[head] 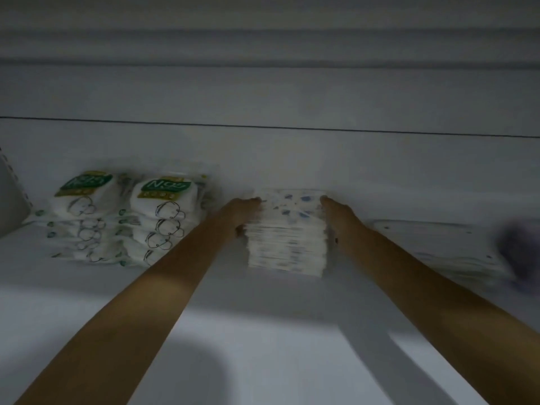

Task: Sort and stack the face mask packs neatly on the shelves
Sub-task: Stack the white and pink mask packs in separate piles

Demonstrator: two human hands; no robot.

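- Both bare forearms reach up and away from the camera, side by side, converging a little toward the back of a white shelf (263,331).
- Left hand (244,210) lies flat against the left side of a stack of packs (287,232); fingers point forward along the top edge, and the thumb seems to tuck in lower on the stack's side.
- Right hand (331,210) presses the stack's right side the same way, fingers stretched forward. Blur hides whether any fingertip curls over the far edge.
- Between the two palms the stack stands upright on the shelf, mid-width, white with blue specks on its top pack.
- Left of it, close but apart, two green-labelled stacks (125,217) sit side by side.
- Right of it, low flat packs (438,247) lie on the shelf, with a dark blurred shape (518,249) at the frame edge.
- Behind everything rises the pale back wall (263,95).
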